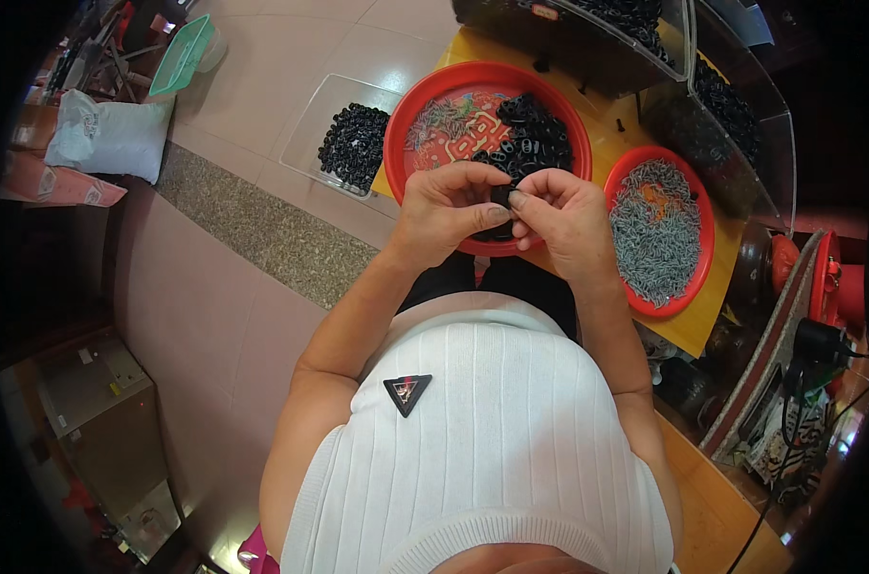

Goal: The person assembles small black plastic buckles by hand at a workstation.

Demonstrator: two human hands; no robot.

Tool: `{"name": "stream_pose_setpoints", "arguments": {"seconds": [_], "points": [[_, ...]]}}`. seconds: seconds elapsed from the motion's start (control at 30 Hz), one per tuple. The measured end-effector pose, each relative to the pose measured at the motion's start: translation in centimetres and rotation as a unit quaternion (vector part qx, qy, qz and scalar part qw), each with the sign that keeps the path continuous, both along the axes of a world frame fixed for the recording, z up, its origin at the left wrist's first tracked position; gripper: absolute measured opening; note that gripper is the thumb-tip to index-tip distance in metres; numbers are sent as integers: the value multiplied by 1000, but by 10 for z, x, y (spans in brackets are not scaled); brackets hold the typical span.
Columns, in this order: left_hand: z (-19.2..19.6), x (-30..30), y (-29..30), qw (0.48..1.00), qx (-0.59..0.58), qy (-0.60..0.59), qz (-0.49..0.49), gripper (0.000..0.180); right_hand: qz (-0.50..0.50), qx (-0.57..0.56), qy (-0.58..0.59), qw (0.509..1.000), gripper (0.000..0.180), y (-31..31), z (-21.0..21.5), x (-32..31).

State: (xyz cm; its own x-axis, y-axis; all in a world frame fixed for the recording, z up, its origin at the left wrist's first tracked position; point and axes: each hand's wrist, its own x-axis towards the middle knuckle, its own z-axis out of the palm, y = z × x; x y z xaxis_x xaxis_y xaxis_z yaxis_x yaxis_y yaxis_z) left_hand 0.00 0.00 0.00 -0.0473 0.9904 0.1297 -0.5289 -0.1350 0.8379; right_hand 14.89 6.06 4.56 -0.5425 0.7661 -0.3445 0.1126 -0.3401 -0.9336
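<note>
Left hand (446,212) and right hand (561,215) together, pinching small black plastic part (501,197) (over round red plastic tray (425,105)).

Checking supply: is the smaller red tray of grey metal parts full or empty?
Full. The smaller red tray is heaped with grey metal parts across nearly its whole floor; only the rim shows.
</note>
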Motion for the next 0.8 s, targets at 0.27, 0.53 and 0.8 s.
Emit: {"name": "stream_pose_setpoints", "arguments": {"seconds": [0.27, 0.53, 0.8], "points": [[0, 2, 0, 999, -15, -44, -1, 30, 32, -142, 185, 972, 10, 9, -18, 9], [5, 4, 1, 1000, 5, -8, 9, 26, 23, -171, 248, 953, 12, 5, -29, 4], [3, 1, 2, 997, 6, 72, 30, 21, 49, -194, 235, 951, 11, 8, -29, 7]]}}
